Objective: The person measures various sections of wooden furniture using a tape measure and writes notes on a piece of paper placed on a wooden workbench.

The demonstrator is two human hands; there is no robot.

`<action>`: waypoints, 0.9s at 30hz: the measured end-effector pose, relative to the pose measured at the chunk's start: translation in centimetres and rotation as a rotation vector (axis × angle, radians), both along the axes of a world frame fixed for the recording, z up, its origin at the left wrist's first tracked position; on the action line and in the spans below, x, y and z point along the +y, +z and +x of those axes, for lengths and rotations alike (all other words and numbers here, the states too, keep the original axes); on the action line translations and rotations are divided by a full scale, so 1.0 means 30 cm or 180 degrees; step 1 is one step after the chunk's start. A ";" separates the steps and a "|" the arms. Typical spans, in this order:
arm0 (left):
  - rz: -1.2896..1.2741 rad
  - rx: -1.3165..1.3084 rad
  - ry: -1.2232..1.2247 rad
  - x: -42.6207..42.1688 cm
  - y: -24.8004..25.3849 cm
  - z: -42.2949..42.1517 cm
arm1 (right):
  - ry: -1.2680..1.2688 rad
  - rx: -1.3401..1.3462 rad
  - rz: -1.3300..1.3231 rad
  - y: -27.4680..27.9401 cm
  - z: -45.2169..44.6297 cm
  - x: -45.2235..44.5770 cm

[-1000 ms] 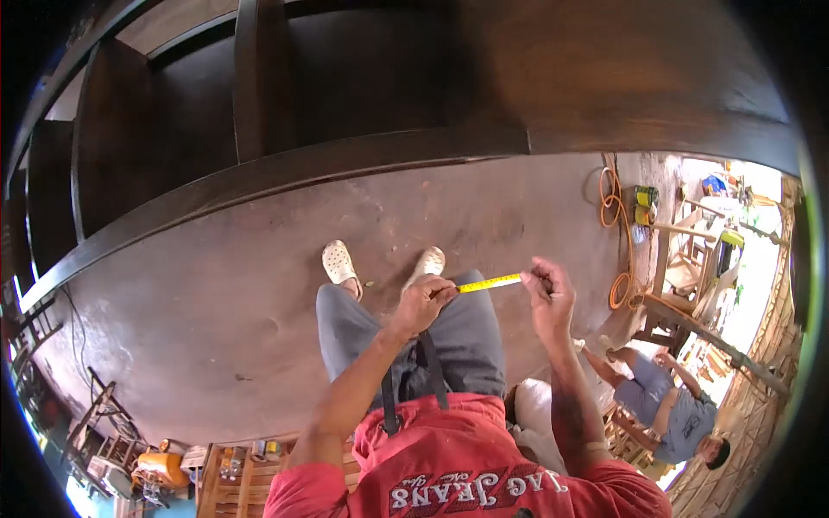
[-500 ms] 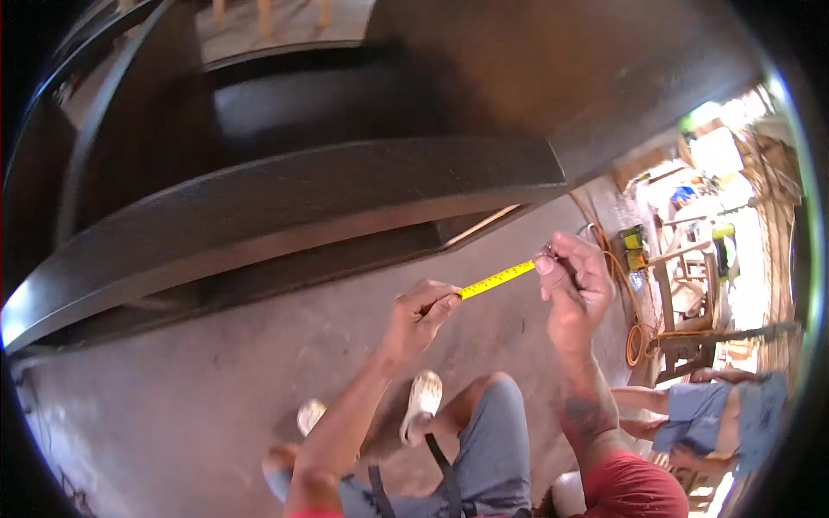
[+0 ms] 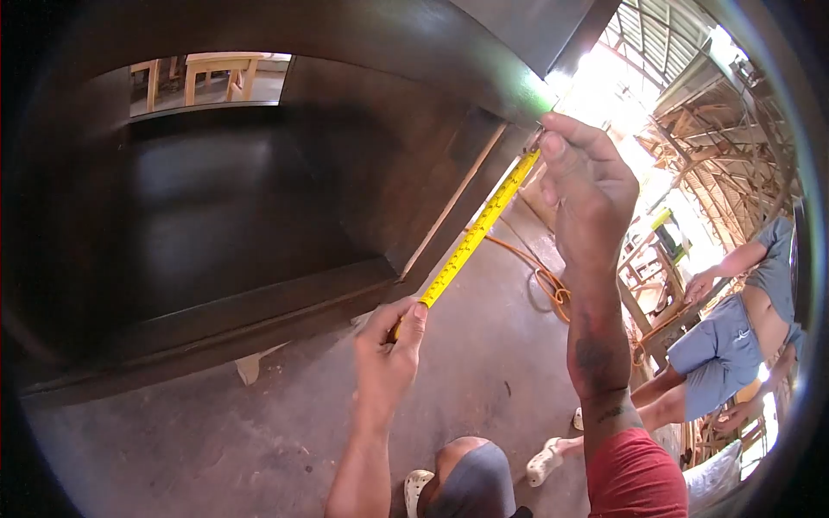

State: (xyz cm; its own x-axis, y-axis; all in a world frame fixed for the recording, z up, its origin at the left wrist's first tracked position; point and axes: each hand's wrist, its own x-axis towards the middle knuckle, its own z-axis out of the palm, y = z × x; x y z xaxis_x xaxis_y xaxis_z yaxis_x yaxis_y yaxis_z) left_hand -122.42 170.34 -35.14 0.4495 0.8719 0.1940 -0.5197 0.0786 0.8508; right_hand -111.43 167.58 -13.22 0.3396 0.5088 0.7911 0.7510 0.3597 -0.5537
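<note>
A yellow tape measure point(image 3: 477, 235) runs slantwise between my two hands, its marked blade pulled straight. My left hand point(image 3: 387, 350) is closed round its lower part; any case in there is hidden by the fingers. At the upper end, my right hand point(image 3: 594, 177) pinches the blade's tip between thumb and fingers. That tip is close to the edge of a large dark wooden cabinet point(image 3: 199, 198); whether they touch I cannot tell. The blade passes in front of the cabinet's side and a narrow gap there.
An orange hose or cord point(image 3: 546, 278) lies on the concrete floor point(image 3: 285, 432). Another person in grey shorts point(image 3: 721, 350) stands at the right, beside wooden frames. Wooden furniture point(image 3: 223, 67) shows through the cabinet's opening. A corrugated roof rises at upper right.
Both hands have moved up toward the cabinet, the right one more. More blade shows between them, and it slopes more steeply. My view has tilted up, and the other person appears more upright.
</note>
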 end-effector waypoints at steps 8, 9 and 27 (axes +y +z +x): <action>0.0127 0.0160 0.0695 -0.072 -0.057 0.025 | -0.0263 -0.0164 -0.0121 -0.003 0.009 -0.005; 0.0153 0.0201 0.0743 -0.070 -0.040 0.035 | -0.0221 -0.0133 -0.0104 0.006 0.021 -0.007; 0.0216 0.0231 0.1024 -0.071 -0.063 0.040 | -0.0439 -0.0293 -0.0062 -0.013 -0.019 -0.022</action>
